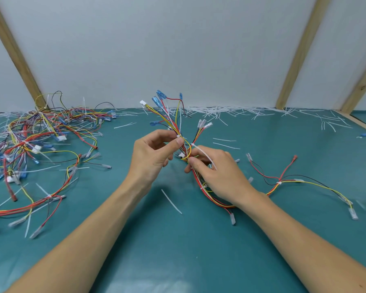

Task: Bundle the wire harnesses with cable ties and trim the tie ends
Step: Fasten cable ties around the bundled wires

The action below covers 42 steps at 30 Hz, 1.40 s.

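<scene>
A wire harness (207, 193) of red, yellow, black and white wires is lifted off the green mat (178, 250) in the middle. Its upper branches with blue terminals (160, 98) and a white plug (143, 103) stand up between my hands. My left hand (152, 157) pinches the bundle near its top between thumb and forefinger. My right hand (218, 174) grips the bundle lower down, and a white cable tie (203, 154) lies across its fingers. The harness tail runs right along the mat to clear terminals (352, 213).
A tangled pile of harnesses (36, 136) covers the left of the mat. Cut white tie ends (220, 112) litter the back edge by the white wall, and one loose tie (171, 200) lies between my forearms. Wooden posts (300, 56) lean at both sides.
</scene>
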{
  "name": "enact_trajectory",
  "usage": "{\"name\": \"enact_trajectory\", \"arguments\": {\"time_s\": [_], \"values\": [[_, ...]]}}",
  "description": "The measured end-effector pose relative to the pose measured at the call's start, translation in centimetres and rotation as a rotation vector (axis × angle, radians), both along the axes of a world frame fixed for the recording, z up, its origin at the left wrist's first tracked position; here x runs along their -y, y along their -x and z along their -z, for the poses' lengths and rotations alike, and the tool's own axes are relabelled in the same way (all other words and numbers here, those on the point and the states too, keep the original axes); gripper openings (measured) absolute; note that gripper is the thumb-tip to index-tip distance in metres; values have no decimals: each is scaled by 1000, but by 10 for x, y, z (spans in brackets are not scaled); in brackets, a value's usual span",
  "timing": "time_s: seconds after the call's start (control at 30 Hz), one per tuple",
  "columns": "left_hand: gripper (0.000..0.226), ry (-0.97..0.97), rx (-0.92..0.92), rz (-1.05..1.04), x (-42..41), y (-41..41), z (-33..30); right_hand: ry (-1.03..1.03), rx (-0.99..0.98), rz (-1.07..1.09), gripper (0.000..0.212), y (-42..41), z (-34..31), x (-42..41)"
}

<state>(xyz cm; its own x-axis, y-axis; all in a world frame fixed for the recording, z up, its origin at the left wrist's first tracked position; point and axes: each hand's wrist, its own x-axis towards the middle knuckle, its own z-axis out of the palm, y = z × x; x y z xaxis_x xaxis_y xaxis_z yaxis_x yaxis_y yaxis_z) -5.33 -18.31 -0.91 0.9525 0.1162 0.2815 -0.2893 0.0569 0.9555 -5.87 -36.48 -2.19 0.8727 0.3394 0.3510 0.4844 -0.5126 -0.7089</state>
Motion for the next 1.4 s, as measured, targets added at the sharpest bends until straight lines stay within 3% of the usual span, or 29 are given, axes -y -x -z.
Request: {"name": "enact_trajectory", "arguments": {"time_s": [0.17,0.3,0.5,0.77,0.87,0.93,1.0,1.07,1.1,1.17,1.3,1.4], "values": [[14,-81,82,-119,6,0,3,14,-4,11,15,-1,2,-2],[12,-84,100,-113,6,1,4,-122,-46,41,13,-1,1,-3],[6,-101,67,-32,0,-1,3,-435,-112,68,13,-4,-8,4],[10,-157,-27,-16,-3,2,1,-539,-161,105,12,-4,-15,5],[26,-233,-110,-19,-3,5,-4,-518,-209,127,17,-6,-14,7],[41,-248,-150,-127,-5,7,-8,-499,-223,127,20,-7,-13,8],[48,-488,-116,-373,-13,6,-9,-486,-236,102,22,-7,-13,7],[43,-724,12,-638,-22,5,-10,-456,-232,53,27,-7,-12,6],[33,-742,106,-661,-24,4,-12,-418,-218,22,28,-6,-12,5],[7,-759,300,-480,-24,5,-16,-325,-183,-60,25,-3,-12,4],[34,-1008,404,170,-15,8,-13,-272,-144,-165,17,-1,-14,6],[32,-1156,358,194,-15,9,-14,-303,-159,-162,16,-3,-15,13]]}}
